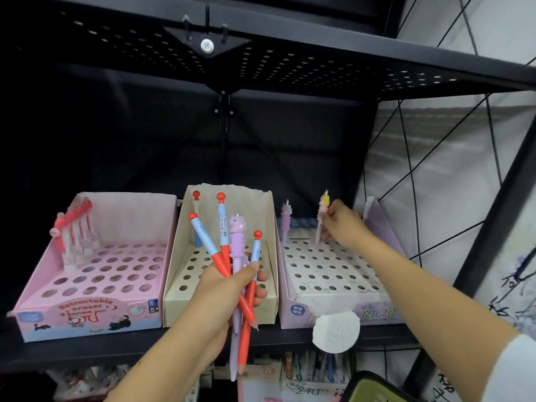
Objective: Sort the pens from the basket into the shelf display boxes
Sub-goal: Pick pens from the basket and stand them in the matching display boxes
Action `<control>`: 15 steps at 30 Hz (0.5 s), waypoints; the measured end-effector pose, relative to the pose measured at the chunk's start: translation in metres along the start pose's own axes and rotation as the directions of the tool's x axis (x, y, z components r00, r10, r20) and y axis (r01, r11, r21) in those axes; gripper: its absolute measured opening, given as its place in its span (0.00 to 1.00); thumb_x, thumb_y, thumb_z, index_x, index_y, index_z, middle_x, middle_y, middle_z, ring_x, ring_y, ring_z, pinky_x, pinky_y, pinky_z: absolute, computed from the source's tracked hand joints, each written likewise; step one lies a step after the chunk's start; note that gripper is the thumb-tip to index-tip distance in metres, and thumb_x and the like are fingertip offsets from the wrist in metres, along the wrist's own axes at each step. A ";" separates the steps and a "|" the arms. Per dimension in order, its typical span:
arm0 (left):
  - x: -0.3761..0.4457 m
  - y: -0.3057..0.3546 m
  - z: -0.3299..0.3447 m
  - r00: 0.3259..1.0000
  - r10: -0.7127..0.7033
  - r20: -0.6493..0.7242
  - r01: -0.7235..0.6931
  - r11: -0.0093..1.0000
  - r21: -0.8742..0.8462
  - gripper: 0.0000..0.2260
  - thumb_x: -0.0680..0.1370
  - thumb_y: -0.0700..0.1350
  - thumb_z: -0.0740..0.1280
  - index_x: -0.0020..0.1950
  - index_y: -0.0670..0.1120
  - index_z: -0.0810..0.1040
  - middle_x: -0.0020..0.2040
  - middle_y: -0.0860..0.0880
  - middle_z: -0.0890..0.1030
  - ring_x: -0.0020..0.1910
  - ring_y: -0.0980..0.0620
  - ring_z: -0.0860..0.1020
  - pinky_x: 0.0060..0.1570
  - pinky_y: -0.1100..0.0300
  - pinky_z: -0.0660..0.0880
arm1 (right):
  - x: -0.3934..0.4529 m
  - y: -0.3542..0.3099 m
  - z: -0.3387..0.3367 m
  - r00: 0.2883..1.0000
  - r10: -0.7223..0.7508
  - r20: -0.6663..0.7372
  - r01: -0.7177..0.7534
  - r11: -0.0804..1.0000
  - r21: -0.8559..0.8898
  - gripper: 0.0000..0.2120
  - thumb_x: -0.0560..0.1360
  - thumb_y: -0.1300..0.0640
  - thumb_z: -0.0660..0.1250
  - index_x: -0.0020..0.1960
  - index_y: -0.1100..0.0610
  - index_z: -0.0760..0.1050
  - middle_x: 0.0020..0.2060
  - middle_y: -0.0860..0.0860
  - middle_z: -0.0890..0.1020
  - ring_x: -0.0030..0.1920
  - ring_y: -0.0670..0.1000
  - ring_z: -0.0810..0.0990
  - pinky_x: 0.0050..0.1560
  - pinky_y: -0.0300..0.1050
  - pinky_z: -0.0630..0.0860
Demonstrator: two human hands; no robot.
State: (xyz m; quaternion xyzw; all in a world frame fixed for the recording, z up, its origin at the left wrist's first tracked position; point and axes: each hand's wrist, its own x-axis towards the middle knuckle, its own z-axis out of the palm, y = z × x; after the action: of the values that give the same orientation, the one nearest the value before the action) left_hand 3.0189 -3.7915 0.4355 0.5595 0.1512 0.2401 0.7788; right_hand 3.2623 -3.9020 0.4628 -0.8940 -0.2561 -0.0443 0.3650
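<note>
Above the three boxes you have open room up to the black perforated metal shelf (pixel 290 65). In the lilac cardboard display box (pixel 342 310), only a purple unicorn pen (pixel 286 220) stands at the back; your right hand (pixel 343 224) occupies the back row beside it. Pink erasers (pixel 76 236) crowd the pink cardboard box's (pixel 87 317) back left corner.

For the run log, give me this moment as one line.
left hand: holds pen bundle before cream box | right hand: pinches yellow-topped pen, upright in unicorn box | pink box: untouched

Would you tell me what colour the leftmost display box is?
Pink, seen in the head view: the leftmost display box.
</note>
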 end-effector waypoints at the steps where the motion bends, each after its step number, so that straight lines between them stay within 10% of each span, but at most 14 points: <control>1: -0.002 0.000 0.001 1.000 0.001 -0.001 -0.001 1.000 -0.005 0.04 0.77 0.36 0.64 0.44 0.42 0.76 0.29 0.48 0.81 0.24 0.54 0.77 0.23 0.64 0.74 | -0.001 0.000 0.001 1.000 0.022 0.021 -0.022 1.000 -0.012 0.09 0.80 0.54 0.57 0.50 0.61 0.66 0.46 0.62 0.81 0.45 0.60 0.82 0.50 0.58 0.79; 7: -0.010 0.004 -0.005 1.000 0.019 0.003 -0.019 1.000 0.014 0.03 0.77 0.37 0.64 0.45 0.42 0.76 0.29 0.48 0.81 0.24 0.54 0.77 0.24 0.64 0.75 | -0.024 -0.009 0.015 0.995 0.048 -0.083 -0.066 0.970 -0.235 0.13 0.80 0.53 0.57 0.57 0.63 0.68 0.47 0.60 0.80 0.46 0.60 0.79 0.45 0.50 0.75; 10: -0.011 0.007 -0.008 1.000 0.030 -0.005 -0.030 0.999 0.014 0.03 0.77 0.36 0.64 0.44 0.42 0.76 0.29 0.48 0.81 0.24 0.54 0.76 0.23 0.64 0.73 | -0.048 -0.041 0.011 0.964 -0.126 -0.235 0.129 0.992 -0.004 0.12 0.77 0.54 0.63 0.58 0.59 0.72 0.46 0.52 0.79 0.45 0.51 0.78 0.45 0.44 0.73; 15: -0.014 0.005 -0.002 1.000 0.018 0.000 -0.018 1.000 0.008 0.04 0.77 0.36 0.64 0.44 0.42 0.76 0.27 0.47 0.81 0.23 0.54 0.77 0.23 0.64 0.74 | -0.106 -0.101 0.007 0.855 -0.437 0.279 0.301 0.856 0.420 0.04 0.76 0.48 0.64 0.46 0.45 0.78 0.43 0.39 0.82 0.45 0.37 0.78 0.49 0.32 0.75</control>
State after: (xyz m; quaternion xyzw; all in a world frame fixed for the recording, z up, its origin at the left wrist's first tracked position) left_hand 3.0054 -3.7964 0.4394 0.5638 0.1472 0.2467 0.7744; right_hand 3.1210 -3.8819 0.4933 -0.7362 -0.4924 0.0999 0.4534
